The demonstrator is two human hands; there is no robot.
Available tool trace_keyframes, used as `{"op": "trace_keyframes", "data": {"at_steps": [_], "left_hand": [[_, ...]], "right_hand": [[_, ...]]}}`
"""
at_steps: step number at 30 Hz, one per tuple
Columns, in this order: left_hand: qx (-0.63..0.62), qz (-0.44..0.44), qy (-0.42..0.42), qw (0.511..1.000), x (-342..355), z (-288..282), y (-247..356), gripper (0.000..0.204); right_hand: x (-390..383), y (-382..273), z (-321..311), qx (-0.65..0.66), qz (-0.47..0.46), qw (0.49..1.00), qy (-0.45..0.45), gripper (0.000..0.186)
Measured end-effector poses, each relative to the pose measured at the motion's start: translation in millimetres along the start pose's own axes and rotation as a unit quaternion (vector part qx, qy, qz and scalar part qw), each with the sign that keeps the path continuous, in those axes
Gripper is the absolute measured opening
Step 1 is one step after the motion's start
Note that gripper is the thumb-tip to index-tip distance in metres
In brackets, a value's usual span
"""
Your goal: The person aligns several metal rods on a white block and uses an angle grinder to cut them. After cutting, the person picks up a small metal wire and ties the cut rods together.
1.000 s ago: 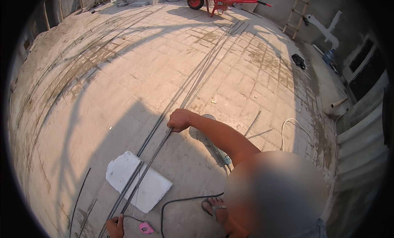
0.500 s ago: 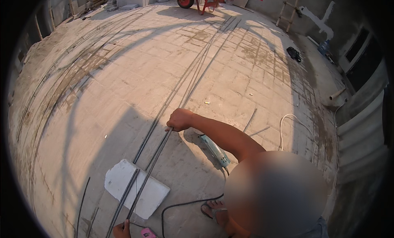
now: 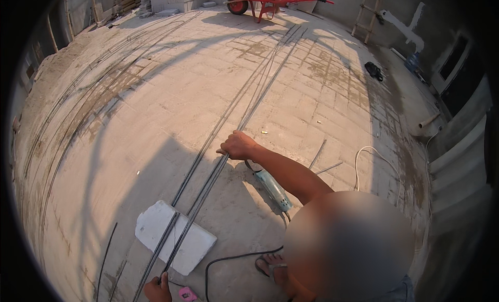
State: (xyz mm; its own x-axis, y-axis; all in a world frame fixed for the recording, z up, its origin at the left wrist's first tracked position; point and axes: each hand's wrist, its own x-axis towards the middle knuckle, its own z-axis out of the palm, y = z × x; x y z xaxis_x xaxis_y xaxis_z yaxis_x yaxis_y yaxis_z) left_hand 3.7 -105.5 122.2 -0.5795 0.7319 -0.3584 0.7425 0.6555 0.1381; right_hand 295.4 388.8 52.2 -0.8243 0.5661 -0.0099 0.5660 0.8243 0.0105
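Note:
Long thin steel rebar rods [image 3: 207, 185] run from near the bottom edge toward the far wall. My right hand [image 3: 239, 146] is closed round one bundle at mid-length, and my left hand [image 3: 157, 290] pinches its near end. A second set of rods [image 3: 200, 156] lies just left of it. Both sets pass over a white slab [image 3: 192, 248]. Beneath my right forearm rests a pale teal angle grinder [image 3: 274, 190] with a black cord. Beside my left hand is a pink tape measure [image 3: 187, 294]. A blurred patch hides part of my right arm.
Loose rod offcuts [image 3: 318, 153] and a white cable [image 3: 358, 161] lie right of the grinder. More long rods [image 3: 67, 146] curve along the left. A red wheelbarrow [image 3: 260, 3] and a wooden ladder [image 3: 366, 16] stand at the back. A sandalled foot [image 3: 270, 263] shows below.
My right hand has shifted right and slightly up, bringing the gripped rods with it and widening their distance from the other set. My left hand has moved slightly right and up.

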Motion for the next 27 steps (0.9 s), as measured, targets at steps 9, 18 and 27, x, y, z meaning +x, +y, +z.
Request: {"op": "trace_keyframes", "data": {"at_steps": [9,18,27], "left_hand": [[-0.086,0.03,0.175,0.98,11,17,-31,0.067],[-0.087,-0.009,0.118,0.989,33,35,-23,0.069],[-0.145,-0.032,0.044,0.988,60,31,-28,0.072]], "right_hand": [[4,11,-8,-0.012,-0.024,0.999,0.046,0.05],[31,19,-11,-0.051,-0.021,0.995,0.082,0.048],[68,21,-26,-0.056,-0.006,0.998,0.007,0.04]]}}
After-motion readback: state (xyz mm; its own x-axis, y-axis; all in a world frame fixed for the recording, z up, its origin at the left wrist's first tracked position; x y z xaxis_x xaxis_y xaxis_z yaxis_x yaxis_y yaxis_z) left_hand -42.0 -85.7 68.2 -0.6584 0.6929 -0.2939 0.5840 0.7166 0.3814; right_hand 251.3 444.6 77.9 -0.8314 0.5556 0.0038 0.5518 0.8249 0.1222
